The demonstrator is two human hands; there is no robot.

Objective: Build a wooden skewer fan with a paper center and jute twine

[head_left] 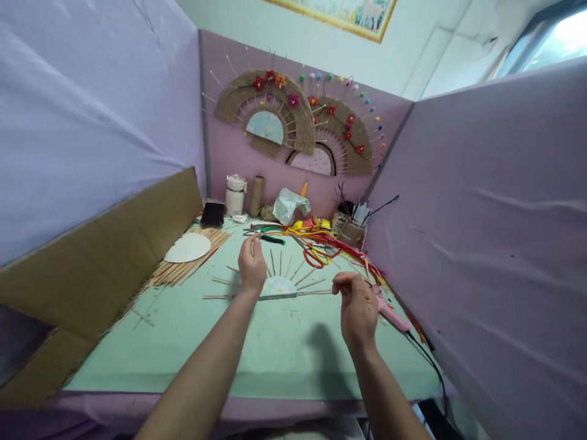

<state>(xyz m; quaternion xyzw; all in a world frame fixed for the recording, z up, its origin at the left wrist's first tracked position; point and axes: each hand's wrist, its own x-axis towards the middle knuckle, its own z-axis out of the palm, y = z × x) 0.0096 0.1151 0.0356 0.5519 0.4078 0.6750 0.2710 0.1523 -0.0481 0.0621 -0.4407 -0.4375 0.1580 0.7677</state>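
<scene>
– Fingers half-curled on the right hand, near the pink glue gun! Holding anything?
– Can't tell! Left hand pinched nearly together, contents unclear; between them, half-disc with sticks on the table!

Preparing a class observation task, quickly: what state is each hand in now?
Left hand: fingers partly curled; whether it holds anything cannot be told.
Right hand: fingers bent inward; whether anything is pinched cannot be told.

On my head view, the left hand hovers by a floral half-disc fanned with sticks on the tabletop, my right hand near a pink corded tool.
</scene>
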